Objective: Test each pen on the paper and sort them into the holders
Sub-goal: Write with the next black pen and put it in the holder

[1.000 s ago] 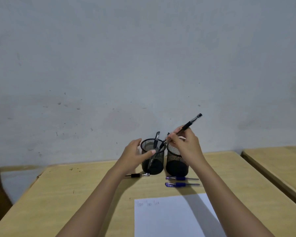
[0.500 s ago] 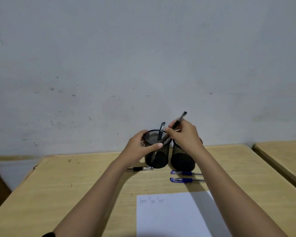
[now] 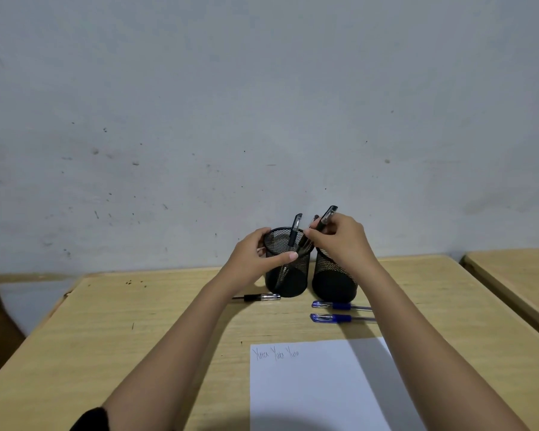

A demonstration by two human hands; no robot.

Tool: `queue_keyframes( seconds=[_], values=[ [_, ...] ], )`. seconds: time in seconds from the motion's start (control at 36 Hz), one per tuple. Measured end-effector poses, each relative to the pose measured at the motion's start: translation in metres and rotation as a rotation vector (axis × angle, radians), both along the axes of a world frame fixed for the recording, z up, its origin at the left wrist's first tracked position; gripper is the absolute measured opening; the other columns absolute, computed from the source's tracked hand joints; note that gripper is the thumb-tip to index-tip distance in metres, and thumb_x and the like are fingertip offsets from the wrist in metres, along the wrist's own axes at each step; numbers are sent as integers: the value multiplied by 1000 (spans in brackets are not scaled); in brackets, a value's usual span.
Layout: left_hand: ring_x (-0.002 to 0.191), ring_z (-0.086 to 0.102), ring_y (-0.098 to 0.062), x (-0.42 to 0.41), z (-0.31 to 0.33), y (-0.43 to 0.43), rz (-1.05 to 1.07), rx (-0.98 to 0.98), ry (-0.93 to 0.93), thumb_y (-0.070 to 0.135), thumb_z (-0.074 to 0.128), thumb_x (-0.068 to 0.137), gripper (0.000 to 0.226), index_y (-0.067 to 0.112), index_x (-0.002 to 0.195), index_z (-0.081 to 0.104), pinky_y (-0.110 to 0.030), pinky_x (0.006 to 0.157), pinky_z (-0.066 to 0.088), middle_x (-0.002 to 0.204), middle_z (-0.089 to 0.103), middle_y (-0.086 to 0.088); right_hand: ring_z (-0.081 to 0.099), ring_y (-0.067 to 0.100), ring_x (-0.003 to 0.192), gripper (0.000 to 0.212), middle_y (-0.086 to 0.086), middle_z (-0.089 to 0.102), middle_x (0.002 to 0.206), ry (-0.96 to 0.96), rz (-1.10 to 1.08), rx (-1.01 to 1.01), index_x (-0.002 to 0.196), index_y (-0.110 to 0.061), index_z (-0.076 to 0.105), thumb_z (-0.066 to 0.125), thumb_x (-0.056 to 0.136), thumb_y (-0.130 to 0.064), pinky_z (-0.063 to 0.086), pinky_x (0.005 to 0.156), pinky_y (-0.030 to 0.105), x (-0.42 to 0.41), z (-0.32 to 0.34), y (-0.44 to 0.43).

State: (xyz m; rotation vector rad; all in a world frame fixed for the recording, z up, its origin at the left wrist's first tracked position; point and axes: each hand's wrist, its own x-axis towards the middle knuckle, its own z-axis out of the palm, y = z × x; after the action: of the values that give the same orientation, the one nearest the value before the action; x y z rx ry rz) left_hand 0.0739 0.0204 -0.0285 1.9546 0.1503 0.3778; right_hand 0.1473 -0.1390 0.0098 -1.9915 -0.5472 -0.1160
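— Black pen [image 3: 323, 223] in the right hand [image 3: 343, 241], pinched tight, tip over the left holder [image 3: 288, 262].
— And the left hand [image 3: 255, 256]?
— It hugs that holder. Two blue pens [image 3: 339, 312] lie by the paper [image 3: 318, 387].

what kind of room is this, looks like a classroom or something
Probably a classroom or study room: a plain wooden desk against a scuffed bare wall, a second matching desk beside it, and two mesh pen holders with a sheet of paper.
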Motion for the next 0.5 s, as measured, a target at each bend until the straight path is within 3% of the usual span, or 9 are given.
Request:
queue_keyframes(
  seconds=[0.06, 0.14, 0.25, 0.33, 0.5],
  values=[
    [89, 55, 12, 0, -1, 0, 3, 0, -1, 26, 78, 73, 46, 28, 108, 49, 2, 72, 42, 98, 58, 21, 62, 18, 80, 19, 4, 68, 83, -8, -18, -16, 89, -10, 67, 73, 77, -25, 49, 75, 29, 1, 0, -1],
    [94, 56, 7, 0, -1, 0, 18, 11, -4, 29, 78, 72, 50, 26, 113, 50, -3, 78, 44, 104, 59, 14, 56, 13, 67, 18, -1, 60, 70, -2, -47, -4, 77, -12, 60, 75, 75, -21, 43, 62, 20, 2, -1, -3],
    [113, 53, -11, -1, -3, 0, 56, 67, 7, 42, 77, 69, 75, 15, 132, 46, -25, 99, 43, 124, 51, 0, 56, 5, 62, 18, -5, 60, 69, 42, -56, 66, 86, -13, 61, 75, 75, -16, 43, 59, 10, 2, -2, -6],
    [114, 52, -12, -4, -1, -1, 64, 86, 18, 44, 76, 70, 79, 14, 136, 43, -26, 100, 42, 128, 49, -1, 56, 6, 63, 15, -3, 61, 70, 19, -72, 94, 86, -12, 62, 74, 76, -14, 40, 53, 1, 2, 0, -9],
    [121, 49, -12, -12, 3, -3, 62, 74, 43, 43, 73, 74, 83, 13, 141, 35, -30, 106, 39, 136, 49, -1, 53, 4, 60, 10, 2, 61, 73, -94, -92, 141, 89, -6, 63, 66, 79, -7, 42, 56, 3, -11, 9, -12]
  ],
)
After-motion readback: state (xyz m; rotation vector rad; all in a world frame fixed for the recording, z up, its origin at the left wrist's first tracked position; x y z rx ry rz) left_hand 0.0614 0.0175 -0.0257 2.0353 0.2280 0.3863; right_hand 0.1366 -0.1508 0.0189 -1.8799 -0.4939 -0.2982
